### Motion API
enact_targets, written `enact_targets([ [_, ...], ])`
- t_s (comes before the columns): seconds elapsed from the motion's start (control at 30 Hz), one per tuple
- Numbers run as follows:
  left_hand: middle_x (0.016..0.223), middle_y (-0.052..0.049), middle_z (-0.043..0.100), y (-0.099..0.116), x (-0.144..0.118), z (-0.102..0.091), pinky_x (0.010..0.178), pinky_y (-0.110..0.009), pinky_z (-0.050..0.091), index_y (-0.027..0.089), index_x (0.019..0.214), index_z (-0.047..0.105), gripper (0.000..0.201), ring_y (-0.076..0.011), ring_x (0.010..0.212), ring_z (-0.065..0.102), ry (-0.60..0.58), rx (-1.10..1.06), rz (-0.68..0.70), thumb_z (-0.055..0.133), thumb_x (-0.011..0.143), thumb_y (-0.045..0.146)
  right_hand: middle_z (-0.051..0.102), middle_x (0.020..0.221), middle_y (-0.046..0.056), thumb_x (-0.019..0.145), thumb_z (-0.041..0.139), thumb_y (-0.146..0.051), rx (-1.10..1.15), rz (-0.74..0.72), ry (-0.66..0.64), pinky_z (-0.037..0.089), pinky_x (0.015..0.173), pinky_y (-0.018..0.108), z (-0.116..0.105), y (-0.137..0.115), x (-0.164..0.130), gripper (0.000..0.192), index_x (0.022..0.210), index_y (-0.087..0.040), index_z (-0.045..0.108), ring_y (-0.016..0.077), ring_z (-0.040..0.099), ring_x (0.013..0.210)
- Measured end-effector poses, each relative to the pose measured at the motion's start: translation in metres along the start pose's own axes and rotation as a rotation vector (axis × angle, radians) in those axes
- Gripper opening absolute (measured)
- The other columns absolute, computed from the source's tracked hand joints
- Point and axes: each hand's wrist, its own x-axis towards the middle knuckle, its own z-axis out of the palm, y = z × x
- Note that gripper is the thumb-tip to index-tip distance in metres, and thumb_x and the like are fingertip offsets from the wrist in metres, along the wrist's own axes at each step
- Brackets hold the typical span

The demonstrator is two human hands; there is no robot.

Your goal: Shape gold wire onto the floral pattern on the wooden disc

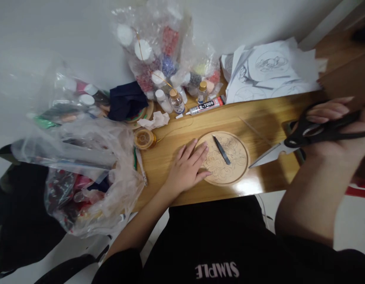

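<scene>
Right hand [333,130] closed on black scissors [306,138]; left hand [187,167] flat on carved wooden disc [225,157].
We note the left grip open, holding nothing; disc near the bench [268,118] front edge, clear wood between it and the scissors.

Your right hand [333,126] is motion-blurred and cut off by the right edge; its grip on the scissors [300,140] can't be read clearly, and the handle ends run out of frame. Your left hand [187,167] covers the left rim of the disc [226,157]. The disc's pattern is too faint to identify. Bag [82,173] contents are blurred behind plastic. Bottle [177,101] labels are too small to read. The surface [259,118] continues past the right edge.
</scene>
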Motion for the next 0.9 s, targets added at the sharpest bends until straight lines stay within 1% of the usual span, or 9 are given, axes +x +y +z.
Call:
enact_targets([
  [0.1,0.153,-0.006,0.040,-0.0001,0.0000,-0.0003,0.115,-0.046,0.028,0.014,0.147,0.038,0.065,-0.0298,0.145,0.028,-0.003,0.006,0.003,0.040,0.097,0.056,0.023,0.044,-0.013,0.087,0.058,-0.032,0.052,0.116,0.091,0.021,0.025,0.008,0.0032,-0.0005,-0.0021,0.042,0.057,-0.018,0.033,-0.0008,0.028,0.029],
  [0.2,0.153,-0.007,0.040,-0.0002,-0.0003,-0.0007,0.115,-0.046,0.028,0.014,0.146,0.038,0.066,-0.0298,0.145,0.027,-0.004,0.006,0.004,0.043,0.095,0.056,0.023,0.042,-0.012,0.092,0.049,-0.038,0.084,0.101,0.120,0.019,0.025,0.008,0.0058,-0.0003,-0.0033,0.043,0.057,-0.019,0.031,-0.0004,0.027,0.028],
  [0.33,0.154,-0.008,0.038,0.0001,-0.0005,-0.0010,0.116,-0.047,0.027,0.015,0.148,0.036,0.068,-0.0309,0.146,0.025,0.001,0.005,-0.020,0.045,0.094,0.056,0.023,0.041,-0.012,0.089,0.052,-0.043,0.047,0.112,0.108,0.020,0.024,0.008,0.0052,0.0006,-0.0028,0.045,0.057,-0.019,0.031,-0.0003,0.027,0.028],
  [0.5,0.153,-0.008,0.040,0.0005,-0.0003,0.0013,0.115,-0.047,0.027,0.015,0.148,0.035,0.070,-0.0318,0.145,0.026,0.022,0.003,-0.037,0.043,0.094,0.058,0.027,0.043,-0.010,0.097,0.033,-0.047,0.004,0.091,0.088,0.021,0.025,0.009,0.0030,0.0020,-0.0017,0.049,0.057,-0.018,0.034,-0.0003,0.029,0.029],
  [0.63,0.153,-0.008,0.041,0.0005,0.0001,0.0012,0.115,-0.047,0.026,0.015,0.149,0.034,0.071,-0.0312,0.145,0.026,0.010,-0.001,-0.040,0.044,0.094,0.059,0.023,0.043,-0.010,0.098,0.027,-0.052,-0.059,0.120,0.074,0.020,0.029,0.008,0.0032,0.0023,-0.0021,0.054,0.057,-0.017,0.035,-0.0013,0.028,0.030],
  [0.9,0.154,-0.008,0.039,0.0005,0.0013,-0.0008,0.115,-0.048,0.027,0.017,0.147,0.038,0.067,-0.0317,0.144,0.027,-0.012,-0.021,-0.048,0.044,0.094,0.058,0.019,0.043,-0.009,0.098,0.021,-0.050,-0.114,0.116,0.048,0.018,0.030,0.009,0.0011,0.0014,0.0009,0.058,0.052,-0.018,0.037,-0.0012,0.027,0.031],
])
